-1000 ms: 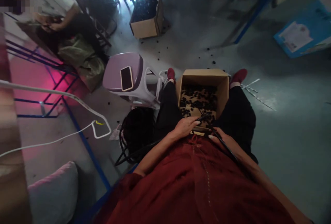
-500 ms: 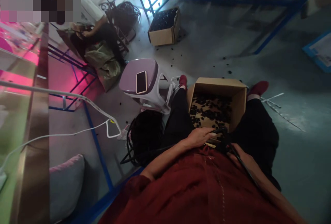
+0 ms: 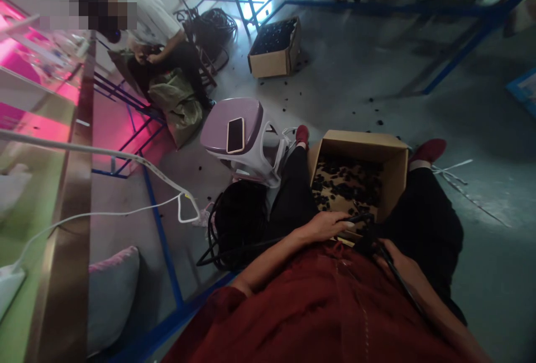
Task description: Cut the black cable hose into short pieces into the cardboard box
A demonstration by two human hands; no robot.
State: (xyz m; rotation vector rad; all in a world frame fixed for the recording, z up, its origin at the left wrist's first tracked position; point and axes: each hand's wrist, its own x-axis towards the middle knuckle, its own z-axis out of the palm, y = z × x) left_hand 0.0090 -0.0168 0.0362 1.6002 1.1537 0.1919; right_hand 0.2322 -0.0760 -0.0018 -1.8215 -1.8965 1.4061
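I had the left hand over the near edge of an open cardboard box, its fingers closed around a length of black cord. The right hand was just beside it, toward the lap, and its fingers were curled on a black cord too, which ran back along the forearm; the dark patch between the two hands was too murky for me to tell whether it was all one piece. The cord held on the left was right above the box, where small black pieces lay scattered over the bottom. I saw the box on the floor between two red shoes, and a dark coil of cable beside the left leg, with a strand passing toward the left forearm. Ahead of the coil I had a stool with a purple seat and a phone lying on it. Farther off stood a second box filled with dark pieces, and at upper left a seated co-worker had both hands together. A green surface ran along my left, a white rod reaching out past its edge.
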